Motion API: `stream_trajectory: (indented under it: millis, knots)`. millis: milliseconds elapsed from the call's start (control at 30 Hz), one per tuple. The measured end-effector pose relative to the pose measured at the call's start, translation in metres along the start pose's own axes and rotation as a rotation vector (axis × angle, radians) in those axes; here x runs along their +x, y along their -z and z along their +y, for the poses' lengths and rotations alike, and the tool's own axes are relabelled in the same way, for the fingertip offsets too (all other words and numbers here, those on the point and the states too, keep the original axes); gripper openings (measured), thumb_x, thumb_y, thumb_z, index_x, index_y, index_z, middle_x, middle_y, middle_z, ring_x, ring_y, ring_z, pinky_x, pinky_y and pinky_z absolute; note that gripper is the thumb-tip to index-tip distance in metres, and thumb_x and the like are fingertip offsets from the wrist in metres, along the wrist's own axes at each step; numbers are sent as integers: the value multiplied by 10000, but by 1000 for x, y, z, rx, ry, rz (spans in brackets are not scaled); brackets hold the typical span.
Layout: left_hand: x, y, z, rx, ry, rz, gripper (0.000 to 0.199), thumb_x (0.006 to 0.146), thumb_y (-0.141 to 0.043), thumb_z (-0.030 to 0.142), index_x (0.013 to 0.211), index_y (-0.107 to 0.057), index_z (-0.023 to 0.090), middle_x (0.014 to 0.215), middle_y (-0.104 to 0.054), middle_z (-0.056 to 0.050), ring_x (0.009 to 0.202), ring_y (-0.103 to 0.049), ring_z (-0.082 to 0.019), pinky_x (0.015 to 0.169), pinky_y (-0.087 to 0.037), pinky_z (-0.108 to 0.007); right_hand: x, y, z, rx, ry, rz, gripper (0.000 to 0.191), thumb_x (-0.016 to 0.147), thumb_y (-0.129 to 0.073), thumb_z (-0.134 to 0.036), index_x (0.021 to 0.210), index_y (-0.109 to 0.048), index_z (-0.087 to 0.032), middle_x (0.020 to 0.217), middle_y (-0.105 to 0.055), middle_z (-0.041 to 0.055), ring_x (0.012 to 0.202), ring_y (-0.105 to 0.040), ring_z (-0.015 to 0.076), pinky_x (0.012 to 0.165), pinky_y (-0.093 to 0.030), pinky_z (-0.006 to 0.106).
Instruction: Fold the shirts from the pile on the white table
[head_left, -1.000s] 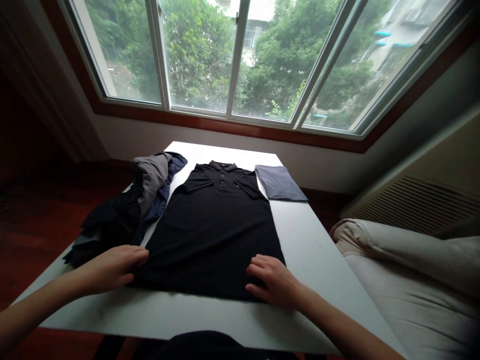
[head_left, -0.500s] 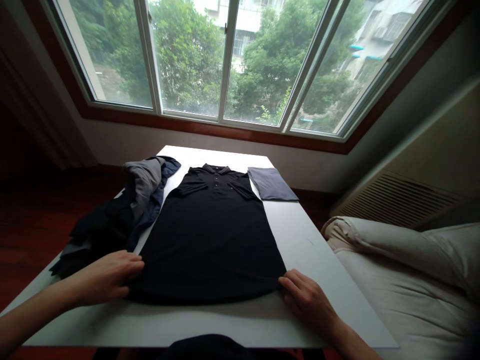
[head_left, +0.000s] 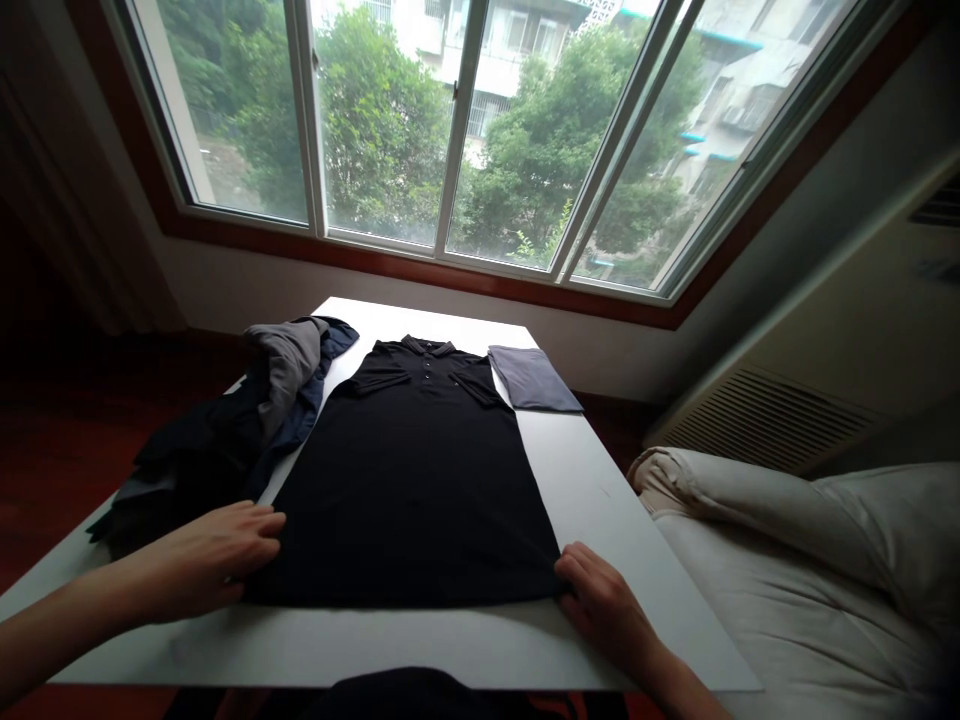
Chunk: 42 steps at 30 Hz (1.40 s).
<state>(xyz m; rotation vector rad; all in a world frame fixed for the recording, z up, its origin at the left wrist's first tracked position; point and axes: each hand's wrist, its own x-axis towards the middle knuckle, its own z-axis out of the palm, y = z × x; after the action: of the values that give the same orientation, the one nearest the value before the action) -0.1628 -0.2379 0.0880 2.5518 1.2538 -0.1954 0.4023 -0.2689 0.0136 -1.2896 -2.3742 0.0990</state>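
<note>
A black polo shirt (head_left: pixel 420 480) lies flat and front up on a white table (head_left: pixel 600 560), its collar toward the window and its short sleeves folded inward over the chest. My left hand (head_left: pixel 217 555) pinches the shirt's near left hem corner, fingers pressed together. At the near right hem corner, my right hand (head_left: pixel 600 595) grips the cloth between thumb and fingers. The hem runs nearly straight between both hands.
Left of the shirt is a heap of dark and grey clothes (head_left: pixel 285 370). A folded grey cloth (head_left: pixel 536 378) lies at the far right. Beyond the table are a window (head_left: pixel 442 130) and, to the right, a beige padded seat (head_left: pixel 787 560).
The shirt's hem, curved before, is now straighter between my hands. Both hands keep their hold on the corners. The view has shifted slightly.
</note>
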Motion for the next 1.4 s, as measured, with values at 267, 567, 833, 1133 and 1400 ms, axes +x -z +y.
stream_trajectory:
  millis: [267,567,833,1133,1400]
  knots:
    - [-9,3,8,-100,4,-101,191,633,-545,19,685,-528,202,849,-622,-13,836,-598,-200,762,-428,-296,0,8,-5,84,-45,-89,181,856,-510,-85,902,-578,-246,878,-591,54,817,-595,219,713,-490,353]
    - [58,27,10,-262,-65,132,134,959,-560,288,855,-603,215,916,-622,-13,848,-584,-176,751,-429,-278,45,5,12,233,-43,-29,358,1068,-492,-336,736,-541,-211,772,-548,33,697,-544,168,656,-444,306]
    - [167,5,-16,-132,-121,408,106,928,-662,268,1025,-694,241,1358,-601,-56,1294,-532,-253,1126,-428,-374,138,-19,50,247,15,25,282,1052,-518,-388,865,-651,-225,962,-639,68,883,-632,209,819,-528,341]
    - [262,-2,-79,-34,296,568,541,943,-626,394,1455,-562,230,1643,-395,-121,1544,-313,-311,1280,-251,-501,234,-59,119,101,-53,-5,246,978,-568,-400,1099,-722,-251,1362,-596,102,1277,-579,275,1108,-470,435]
    - [303,0,-101,-44,549,477,718,1002,-483,576,1607,-391,201,1684,-331,-163,1565,-260,-366,1265,-200,-531,314,-89,146,-70,-169,-37,405,992,-569,-406,1353,-662,-247,1580,-450,107,1472,-423,275,1233,-344,409]
